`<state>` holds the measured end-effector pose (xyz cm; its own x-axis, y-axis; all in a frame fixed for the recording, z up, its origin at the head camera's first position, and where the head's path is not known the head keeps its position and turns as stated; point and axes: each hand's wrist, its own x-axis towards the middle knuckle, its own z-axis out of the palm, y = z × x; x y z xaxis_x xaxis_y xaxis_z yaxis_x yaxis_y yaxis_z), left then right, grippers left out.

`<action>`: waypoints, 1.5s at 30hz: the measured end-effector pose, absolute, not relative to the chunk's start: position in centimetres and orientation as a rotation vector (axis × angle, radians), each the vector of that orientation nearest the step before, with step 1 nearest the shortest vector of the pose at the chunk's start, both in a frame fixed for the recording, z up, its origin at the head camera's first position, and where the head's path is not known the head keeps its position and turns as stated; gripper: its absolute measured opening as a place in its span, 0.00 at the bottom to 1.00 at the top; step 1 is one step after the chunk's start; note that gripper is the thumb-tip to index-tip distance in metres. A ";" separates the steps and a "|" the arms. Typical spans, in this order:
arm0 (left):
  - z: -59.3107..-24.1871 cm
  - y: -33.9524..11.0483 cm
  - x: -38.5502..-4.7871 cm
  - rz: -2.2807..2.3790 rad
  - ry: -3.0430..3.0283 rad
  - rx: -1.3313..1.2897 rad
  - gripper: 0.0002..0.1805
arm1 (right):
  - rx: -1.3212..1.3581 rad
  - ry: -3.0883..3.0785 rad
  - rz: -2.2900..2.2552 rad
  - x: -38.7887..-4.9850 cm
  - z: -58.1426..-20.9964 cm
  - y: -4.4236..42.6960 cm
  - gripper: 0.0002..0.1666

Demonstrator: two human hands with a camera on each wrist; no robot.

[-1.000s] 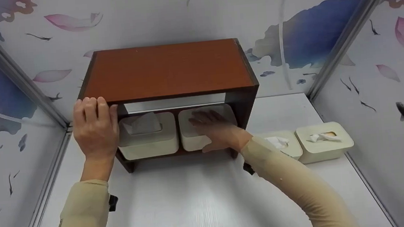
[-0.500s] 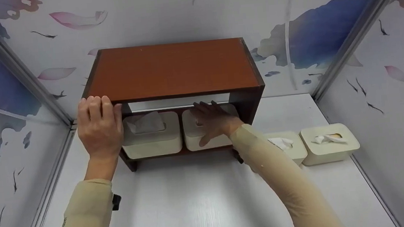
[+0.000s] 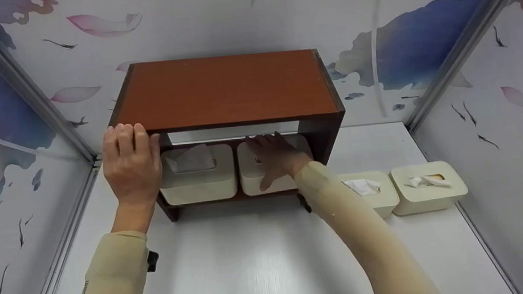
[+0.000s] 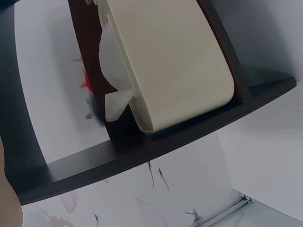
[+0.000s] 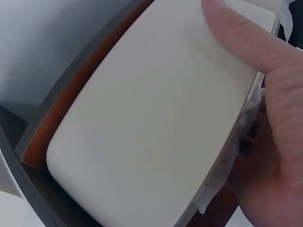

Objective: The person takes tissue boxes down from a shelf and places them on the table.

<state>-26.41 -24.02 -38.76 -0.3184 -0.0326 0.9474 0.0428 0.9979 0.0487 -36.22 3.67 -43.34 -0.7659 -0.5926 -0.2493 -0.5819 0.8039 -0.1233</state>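
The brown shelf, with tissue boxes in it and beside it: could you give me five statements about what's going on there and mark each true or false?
1. The left hand grips the brown shelf at a front corner of its top. True.
2. Three boxes stand inside the shelf. False: two do, the left inner box and the right inner box.
3. Tissue pokes out of the left inner box. True.
4. The right hand touches no box. False: the right hand has its thumb against the front of the right inner box.
5. The farthest-right box is cream-coloured. True.
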 end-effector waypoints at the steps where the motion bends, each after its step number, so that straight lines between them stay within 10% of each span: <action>1: -38.8 -24.0 -26.4 -0.072 -1.896 -0.007 0.18 | -0.907 2.720 -0.058 -36.3 -43.5 3.7 0.77; 45: -38.7 -23.9 -26.2 -0.061 -1.900 0.007 0.18 | -1.243 2.785 0.277 -32.4 -40.8 4.2 0.79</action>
<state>-26.21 -23.88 -38.67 -0.3242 -0.0351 0.9453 0.0257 0.9986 0.0459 -32.36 4.24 -40.80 -0.6679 -0.7299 -0.1453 -0.7442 0.6547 0.1321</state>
